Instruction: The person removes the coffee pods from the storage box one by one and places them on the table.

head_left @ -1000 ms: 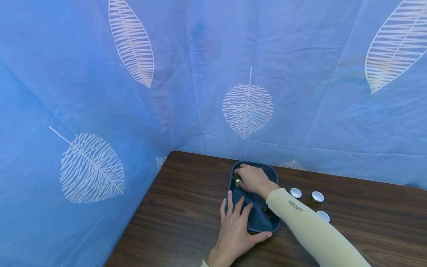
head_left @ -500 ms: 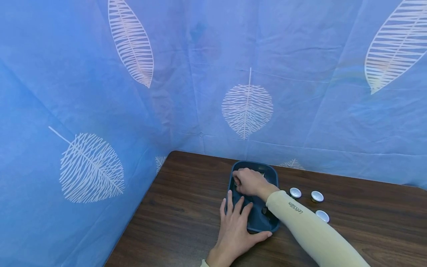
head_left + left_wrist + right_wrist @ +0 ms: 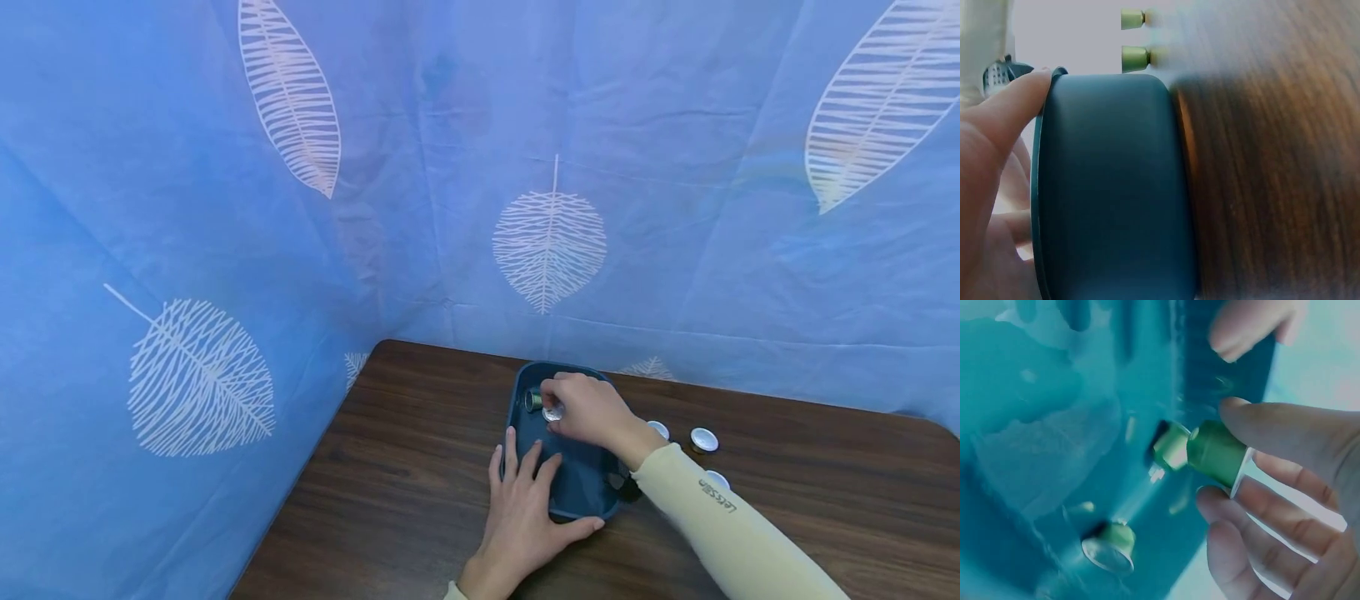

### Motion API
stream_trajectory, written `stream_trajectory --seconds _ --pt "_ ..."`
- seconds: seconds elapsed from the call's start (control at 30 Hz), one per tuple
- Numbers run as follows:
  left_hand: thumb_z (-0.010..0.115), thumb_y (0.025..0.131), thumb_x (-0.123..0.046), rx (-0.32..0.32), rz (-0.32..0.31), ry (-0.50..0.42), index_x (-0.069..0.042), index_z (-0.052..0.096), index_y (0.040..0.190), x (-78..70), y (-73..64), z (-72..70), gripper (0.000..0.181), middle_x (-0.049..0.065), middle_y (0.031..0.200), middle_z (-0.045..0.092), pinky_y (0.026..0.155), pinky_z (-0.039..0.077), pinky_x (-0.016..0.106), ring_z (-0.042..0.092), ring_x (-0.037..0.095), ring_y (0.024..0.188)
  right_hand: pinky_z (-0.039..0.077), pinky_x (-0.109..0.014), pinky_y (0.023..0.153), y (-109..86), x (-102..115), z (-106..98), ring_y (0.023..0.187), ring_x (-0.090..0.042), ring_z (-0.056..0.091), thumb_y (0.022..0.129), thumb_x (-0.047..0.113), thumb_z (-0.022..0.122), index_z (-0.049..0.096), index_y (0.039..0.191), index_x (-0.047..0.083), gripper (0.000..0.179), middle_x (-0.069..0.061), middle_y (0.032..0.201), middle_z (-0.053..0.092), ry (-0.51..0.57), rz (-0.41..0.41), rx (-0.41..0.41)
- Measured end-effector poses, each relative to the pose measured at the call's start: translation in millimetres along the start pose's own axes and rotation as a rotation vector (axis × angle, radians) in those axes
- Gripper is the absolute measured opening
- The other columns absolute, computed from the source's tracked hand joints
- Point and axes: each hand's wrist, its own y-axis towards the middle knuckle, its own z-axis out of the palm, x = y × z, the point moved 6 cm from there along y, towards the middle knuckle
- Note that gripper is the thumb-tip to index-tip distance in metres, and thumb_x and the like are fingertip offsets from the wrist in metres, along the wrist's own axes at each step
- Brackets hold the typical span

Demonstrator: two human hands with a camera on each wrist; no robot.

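My right hand (image 3: 596, 412) pinches a green coffee capsule (image 3: 1216, 452) with a pale foil lid, between thumb and fingers, over the dark blue bin (image 3: 577, 479). Two more green capsules lie in the bin in the right wrist view: one capsule (image 3: 1172, 447) behind the held one, another capsule (image 3: 1115, 545) lower left. In the head view one capsule (image 3: 532, 401) shows beside the fingers. My left hand (image 3: 517, 521) rests on the bin's near left corner, fingers spread and thumb along the near rim. The left wrist view shows that thumb (image 3: 1013, 103) on the rim.
Right of the bin, several capsules stand lid up on the brown wooden table (image 3: 405, 467), among them one capsule (image 3: 704, 439) and another capsule (image 3: 717, 480) partly behind the sleeve. A blue leaf-patterned cloth (image 3: 420, 208) hangs behind and to the left.
My right hand has risen from the bin's left side and shifted right with a capsule between its fingers. The left hand keeps its place on the rim. The head view has shifted slightly.
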Motion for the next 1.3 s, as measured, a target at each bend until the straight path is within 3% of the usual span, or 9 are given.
stream_trajectory --seconds 0.27,0.53,1.03,1.3 --pt "0.072 0.084 -0.082 0.032 -0.035 -0.003 -0.020 0.066 0.147 3.0 1.6 2.0 0.088 0.014 0.159 0.058 0.125 0.026 0.073 0.022 0.050 0.165 0.049 -0.030 0.060 -28.1 -3.9 -26.3 0.068 -0.007 0.051 0.082 0.021 0.094 0.068 0.086 0.022 0.027 0.006 0.084 0.063 -0.034 0.000 -0.037" --pt "0.073 0.083 -0.082 0.039 -0.034 0.003 -0.020 0.067 0.147 3.9 0.7 4.0 0.089 0.014 0.160 0.058 0.126 0.027 0.073 0.022 0.049 0.165 0.043 -0.027 0.056 -59.6 -1.8 -44.6 0.065 -0.004 0.048 0.078 0.027 0.097 0.069 0.086 0.026 0.029 0.010 0.083 0.063 0.002 0.048 -0.066" --pt "0.073 0.084 -0.082 0.021 -0.022 -0.017 -0.020 0.066 0.147 2.5 -0.3 2.6 0.088 0.014 0.160 0.057 0.125 0.027 0.072 0.023 0.049 0.165 0.037 -0.024 0.054 -105.3 4.2 -51.1 0.063 0.002 0.042 0.075 0.030 0.099 0.061 0.082 0.031 0.039 0.018 0.079 0.054 0.038 0.046 0.007" --pt "0.075 0.084 -0.079 -0.021 -0.002 -0.002 -0.018 0.068 0.144 0.2 -1.2 0.3 0.086 0.015 0.158 0.059 0.123 0.029 0.073 0.027 0.051 0.163 0.042 -0.022 0.059 -120.4 5.1 -47.7 0.068 0.005 0.047 0.075 0.032 0.100 0.065 0.085 0.034 0.036 0.022 0.078 0.057 0.151 -0.007 0.020"
